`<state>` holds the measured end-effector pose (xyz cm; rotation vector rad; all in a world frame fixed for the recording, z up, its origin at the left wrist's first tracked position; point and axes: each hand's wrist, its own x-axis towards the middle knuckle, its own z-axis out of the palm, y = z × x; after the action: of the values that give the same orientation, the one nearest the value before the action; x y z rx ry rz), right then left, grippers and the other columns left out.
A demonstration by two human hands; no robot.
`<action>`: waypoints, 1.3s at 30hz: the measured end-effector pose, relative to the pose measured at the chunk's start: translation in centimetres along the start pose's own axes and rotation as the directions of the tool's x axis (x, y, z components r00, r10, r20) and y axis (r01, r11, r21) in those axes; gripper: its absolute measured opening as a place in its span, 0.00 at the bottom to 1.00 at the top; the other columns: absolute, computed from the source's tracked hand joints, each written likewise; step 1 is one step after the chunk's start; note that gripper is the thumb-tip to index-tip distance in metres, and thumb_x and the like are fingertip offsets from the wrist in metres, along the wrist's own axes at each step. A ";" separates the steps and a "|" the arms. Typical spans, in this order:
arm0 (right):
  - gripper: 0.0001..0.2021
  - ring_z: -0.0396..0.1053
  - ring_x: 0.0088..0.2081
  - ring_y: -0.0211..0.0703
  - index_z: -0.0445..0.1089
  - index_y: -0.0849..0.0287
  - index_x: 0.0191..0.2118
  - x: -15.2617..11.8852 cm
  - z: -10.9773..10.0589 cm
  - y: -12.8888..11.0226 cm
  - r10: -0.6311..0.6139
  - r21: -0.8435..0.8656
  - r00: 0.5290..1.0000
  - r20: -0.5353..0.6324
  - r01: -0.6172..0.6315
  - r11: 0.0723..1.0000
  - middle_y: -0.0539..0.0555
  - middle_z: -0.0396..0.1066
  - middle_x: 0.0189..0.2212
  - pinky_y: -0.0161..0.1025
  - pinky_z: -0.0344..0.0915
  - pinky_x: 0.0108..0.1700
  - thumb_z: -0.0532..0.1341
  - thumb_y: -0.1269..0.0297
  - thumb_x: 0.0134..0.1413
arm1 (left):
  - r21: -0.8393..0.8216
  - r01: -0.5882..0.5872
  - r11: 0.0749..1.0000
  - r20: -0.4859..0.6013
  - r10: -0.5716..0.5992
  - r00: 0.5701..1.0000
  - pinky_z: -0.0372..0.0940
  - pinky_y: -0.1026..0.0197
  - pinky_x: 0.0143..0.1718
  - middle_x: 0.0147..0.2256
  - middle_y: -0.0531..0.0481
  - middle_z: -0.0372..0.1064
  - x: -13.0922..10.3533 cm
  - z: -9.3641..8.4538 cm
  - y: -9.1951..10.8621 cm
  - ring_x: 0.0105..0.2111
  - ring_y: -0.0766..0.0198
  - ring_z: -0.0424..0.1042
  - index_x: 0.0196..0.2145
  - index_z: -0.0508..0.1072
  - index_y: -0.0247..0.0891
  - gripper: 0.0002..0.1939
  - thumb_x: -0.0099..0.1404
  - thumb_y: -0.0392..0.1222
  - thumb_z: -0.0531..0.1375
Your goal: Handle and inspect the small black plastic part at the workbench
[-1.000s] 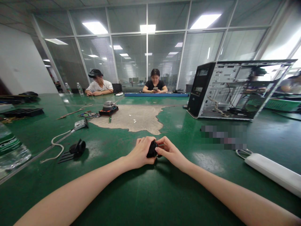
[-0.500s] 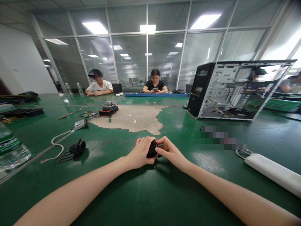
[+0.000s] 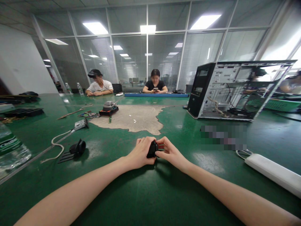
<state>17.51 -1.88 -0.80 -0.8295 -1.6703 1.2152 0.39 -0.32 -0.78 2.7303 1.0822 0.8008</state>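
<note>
- Two objects are flanking the left fingers (image 3: 148,140) and right fingers (image 3: 166,142): a pronged black piece (image 3: 77,148), then a white bar (image 3: 272,172).
- Beyond the right fingers, an open computer case (image 3: 200,89) is standing.
- Both sets are clamping an angular black part (image 3: 151,150) between them, partly hiding it.

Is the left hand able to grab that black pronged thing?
Probably not now: the left hand holds a black part, though nothing seems to block the path to the pronged thing.

Small hp logo (image 3: 193,99) on computer case (image 3: 200,94); white lettering (image 3: 8,145) on bottle label (image 3: 14,140) too blurred.
</note>
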 end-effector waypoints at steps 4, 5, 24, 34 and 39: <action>0.11 0.65 0.34 0.37 0.59 0.57 0.35 0.1 0.0 0.4 0.008 -0.008 1.000 -0.022 -0.009 1.000 0.50 0.63 0.35 0.39 0.63 0.38 0.59 0.59 0.47 | 0.005 -0.001 1.000 -0.010 0.001 1.000 0.51 0.53 0.44 0.42 0.47 0.59 0.0 0.1 0.0 0.42 0.56 0.60 0.47 0.52 0.40 0.28 0.49 0.40 0.58; 0.11 0.64 0.34 0.37 0.59 0.57 0.35 0.1 0.0 0.5 0.008 -0.015 1.000 -0.027 -0.009 1.000 0.50 0.63 0.35 0.39 0.63 0.37 0.59 0.59 0.48 | 0.004 0.000 1.000 -0.012 0.000 1.000 0.51 0.53 0.44 0.42 0.47 0.59 0.0 0.1 0.0 0.42 0.56 0.60 0.47 0.52 0.40 0.28 0.49 0.40 0.58; 0.11 0.65 0.33 0.36 0.58 0.56 0.35 0.1 0.1 0.4 0.015 0.008 1.000 -0.018 -0.015 1.000 0.48 0.62 0.32 0.38 0.64 0.37 0.60 0.59 0.47 | 0.006 -0.013 1.000 -0.026 0.014 1.000 0.53 0.53 0.44 0.41 0.47 0.59 0.0 -0.2 0.4 0.42 0.55 0.60 0.45 0.54 0.40 0.26 0.48 0.39 0.57; 0.13 0.65 0.39 0.39 0.59 0.57 0.38 0.2 0.2 0.3 0.004 -0.044 0.998 0.065 -0.001 0.999 0.51 0.62 0.38 0.40 0.63 0.41 0.60 0.62 0.46 | -0.009 -0.003 1.000 0.010 0.003 1.000 0.53 0.52 0.44 0.41 0.47 0.59 -0.6 -0.9 0.4 0.42 0.56 0.60 0.46 0.53 0.39 0.27 0.48 0.39 0.58; 0.16 0.65 0.41 0.40 0.57 0.56 0.39 -0.1 0.3 0.1 -0.008 -0.010 0.993 0.116 0.009 1.000 0.50 0.62 0.37 0.38 0.64 0.39 0.62 0.63 0.44 | -0.022 0.004 1.000 0.035 -0.004 0.999 0.54 0.52 0.43 0.42 0.47 0.59 -1.0 -1.2 0.3 0.41 0.55 0.60 0.46 0.53 0.40 0.28 0.47 0.38 0.58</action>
<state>17.31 -2.08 -0.97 -0.7697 -1.7725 1.2708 -0.67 -1.29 -0.11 2.7129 1.0655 0.7570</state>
